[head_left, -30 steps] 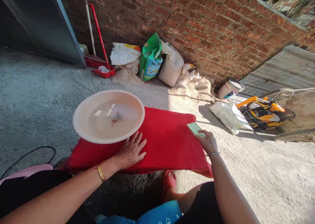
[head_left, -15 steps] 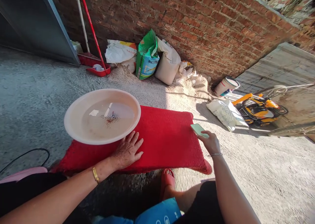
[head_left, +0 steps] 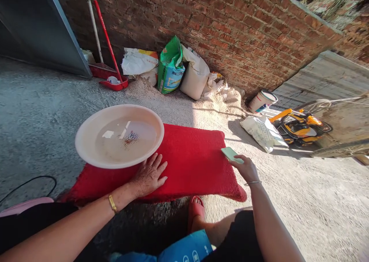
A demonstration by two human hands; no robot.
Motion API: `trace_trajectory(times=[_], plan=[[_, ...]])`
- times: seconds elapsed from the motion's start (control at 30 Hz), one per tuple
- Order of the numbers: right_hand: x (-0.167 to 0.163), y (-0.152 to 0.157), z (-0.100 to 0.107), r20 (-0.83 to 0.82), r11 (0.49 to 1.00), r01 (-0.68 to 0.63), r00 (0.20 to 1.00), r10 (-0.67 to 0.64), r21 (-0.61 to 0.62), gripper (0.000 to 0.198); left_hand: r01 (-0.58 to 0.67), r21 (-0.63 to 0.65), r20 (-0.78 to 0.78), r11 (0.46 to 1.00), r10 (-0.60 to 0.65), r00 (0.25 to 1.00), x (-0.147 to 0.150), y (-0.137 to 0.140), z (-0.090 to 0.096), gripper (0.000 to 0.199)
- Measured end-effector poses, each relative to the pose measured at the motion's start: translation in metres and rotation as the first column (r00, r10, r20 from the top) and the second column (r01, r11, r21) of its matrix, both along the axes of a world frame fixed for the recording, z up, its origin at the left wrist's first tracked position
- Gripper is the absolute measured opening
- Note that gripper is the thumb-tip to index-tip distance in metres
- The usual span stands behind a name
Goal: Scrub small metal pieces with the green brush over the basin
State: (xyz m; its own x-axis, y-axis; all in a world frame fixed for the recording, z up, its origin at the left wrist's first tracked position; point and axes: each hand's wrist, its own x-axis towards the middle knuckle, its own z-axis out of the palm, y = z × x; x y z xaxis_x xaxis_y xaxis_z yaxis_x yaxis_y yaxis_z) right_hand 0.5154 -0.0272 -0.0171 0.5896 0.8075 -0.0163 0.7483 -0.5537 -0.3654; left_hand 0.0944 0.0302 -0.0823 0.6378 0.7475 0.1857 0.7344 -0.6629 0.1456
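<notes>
My left hand (head_left: 151, 175) lies flat with fingers spread on a red fleecy cloth (head_left: 193, 158) draped over a low bench or table. Its fingertips are close by the near rim of a wide, pale pink basin (head_left: 83, 154) of clear water, which stands on the left part of the cloth. At the cloth's right edge my right hand (head_left: 246, 170) is closed around the handle of a pale green scrub brush (head_left: 230, 153). The brush's flat back faces up; its bristles are mostly hidden beneath it.
Sacks (head_left: 196, 77) and loose grain or sand lie along the brick wall (head_left: 225, 31). A red dustpan (head_left: 119, 84), a bucket (head_left: 262, 100) and a yellow toy excavator (head_left: 305, 127) stand beyond. A red slipper (head_left: 196, 208) is under the cloth's near edge.
The brush has shifted very slightly left and down at the cloth's right edge. My left hand stays flat on the cloth, and the whole view has moved a little.
</notes>
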Motion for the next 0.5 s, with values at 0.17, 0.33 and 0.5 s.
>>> trace_trajectory(times=[0.17, 0.33, 0.5], plan=[[0.013, -0.003, 0.010, 0.152, 0.984, 0.168, 0.976, -0.158, -0.053, 0.041, 0.000, 0.010, -0.020, 1.000, 0.000, 1.000, 0.000, 0.000, 0.000, 0.050], [0.013, 0.003, 0.012, 0.034, 0.987, 0.159, 0.987, -0.159, 0.013, 0.046, 0.006, 0.014, -0.043, 1.000, -0.005, 0.999, -0.001, 0.000, 0.001, 0.050], [0.013, 0.007, 0.000, 0.019, 0.996, 0.085, 0.996, -0.085, 0.020, 0.036, 0.013, 0.031, -0.072, 0.999, -0.010, 0.997, 0.000, 0.000, 0.004, 0.050]])
